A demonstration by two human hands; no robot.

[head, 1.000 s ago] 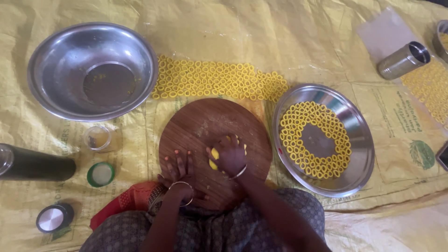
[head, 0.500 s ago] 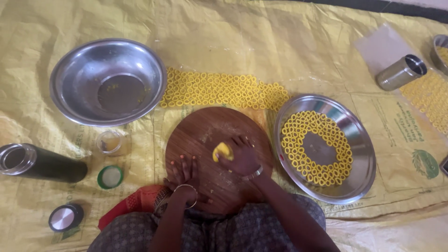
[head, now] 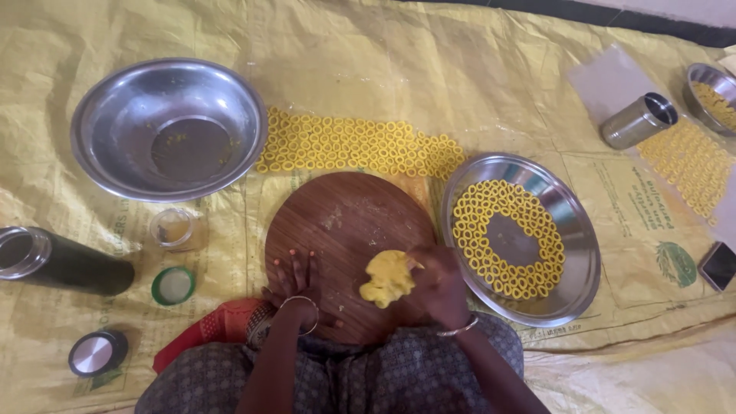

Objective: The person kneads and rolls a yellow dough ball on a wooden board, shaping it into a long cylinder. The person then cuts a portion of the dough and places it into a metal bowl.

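A matt, grained wooden board (head: 345,230) is seen under soft, lumpy dough (head: 388,277). Glossy metal is shown by bowl (head: 169,126) and plate (head: 571,253); the sheet (head: 429,69) is woven plastic.

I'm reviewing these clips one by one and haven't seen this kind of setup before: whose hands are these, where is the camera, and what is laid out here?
There is no machine here. A person wears a camera on the head, so the single view looks down at that person's own two bare hands. The left hand rests flat on a round wooden board. The right hand grips a lump of yellow dough on that board. Everything sits on a yellow sheet. Beside the board is a steel plate ringed with small yellow dough rings, and more rings lie in rows behind the board. An empty steel bowl stands at the far left.
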